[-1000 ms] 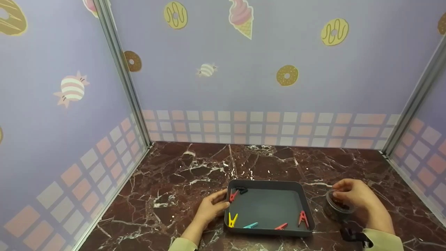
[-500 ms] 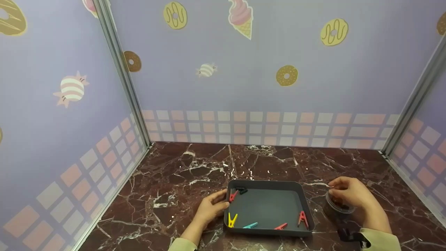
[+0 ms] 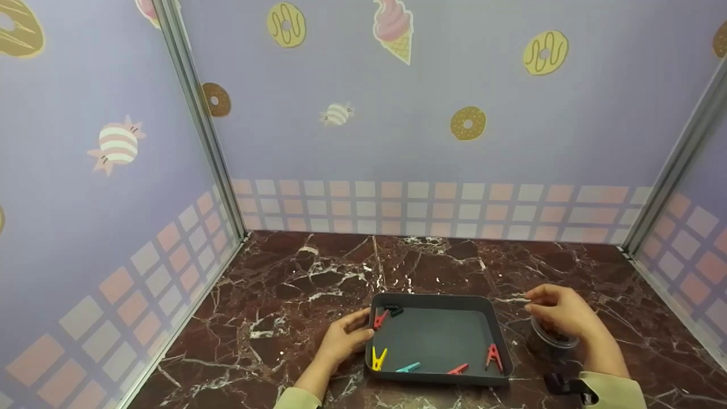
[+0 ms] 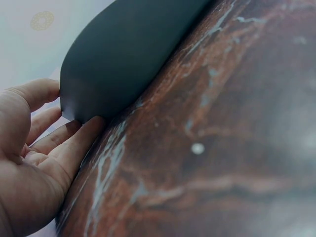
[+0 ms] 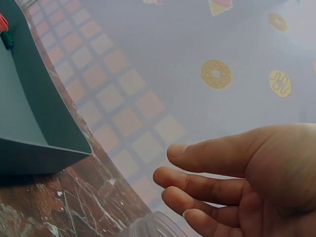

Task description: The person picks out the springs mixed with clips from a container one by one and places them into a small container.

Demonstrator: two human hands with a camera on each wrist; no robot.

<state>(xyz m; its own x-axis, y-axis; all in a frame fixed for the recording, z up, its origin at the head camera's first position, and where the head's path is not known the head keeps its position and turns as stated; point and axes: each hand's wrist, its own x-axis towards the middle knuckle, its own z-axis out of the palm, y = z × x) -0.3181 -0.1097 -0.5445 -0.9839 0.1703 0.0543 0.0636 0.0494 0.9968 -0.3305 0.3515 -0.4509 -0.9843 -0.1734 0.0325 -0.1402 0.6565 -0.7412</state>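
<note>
My left hand (image 3: 341, 343) holds the left wall of a dark grey rectangular tray (image 3: 437, 378); in the left wrist view its thumb is at the rim and its fingers touch the outer wall. Clothespins lie along the tray's edges: a yellow one (image 3: 379, 359), a light blue one (image 3: 409, 367), dark ones (image 3: 393, 310) at the back left corner, and several red ones, one of them a red clothespin (image 3: 494, 357) at the right. Above a round clear container (image 3: 554, 341) hovers my right hand (image 5: 232, 187), fingers loosely bent, nothing between thumb and fingertips. The hand partly hides the container's mouth.
Everything stands on a dark red marbled table (image 3: 318, 278). Patterned panels (image 3: 363, 142) close off the back and both sides, with metal posts (image 3: 213, 147) at the corners. A black strap piece (image 3: 562, 383) hangs at my right wrist.
My right hand has risen slightly and shifted left from over the container towards the tray. The left hand, tray and clothespins stay in place.
</note>
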